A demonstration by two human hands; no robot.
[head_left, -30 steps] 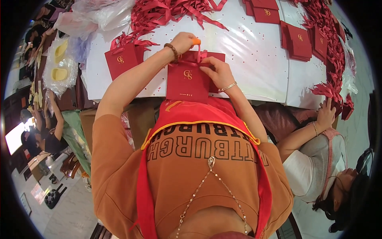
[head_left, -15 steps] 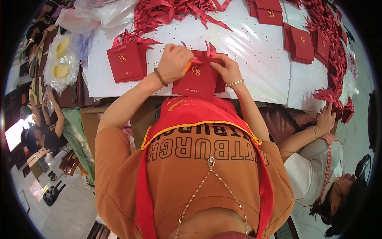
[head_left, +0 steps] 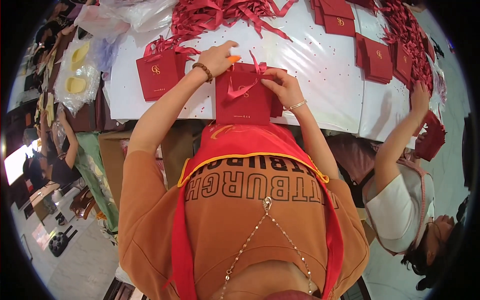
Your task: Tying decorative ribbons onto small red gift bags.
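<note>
A red paper gift bag with a gold emblem stands at the table's near edge, in front of more red bags. A red ribbon handle hangs in a loop across its front. My right hand pinches the bag's upper right edge between thumb and fingers. My left hand is raised just above the bag's upper left corner, thumb and index finger apart. A small orange piece shows at its thumb; I cannot make out whether it is worn or held.
To the left lies a stack of red bags. A heap of red ribbons covers the far side. More bags lie to the right, where a co-worker's hand reaches into ribbons. Yellow slippers in bubble wrap lie far left.
My left hand has moved up and away from the bag's top, its fingers spreading. The ribbon now droops over the bag's front. At right, the co-worker's arm has reached farther forward.
</note>
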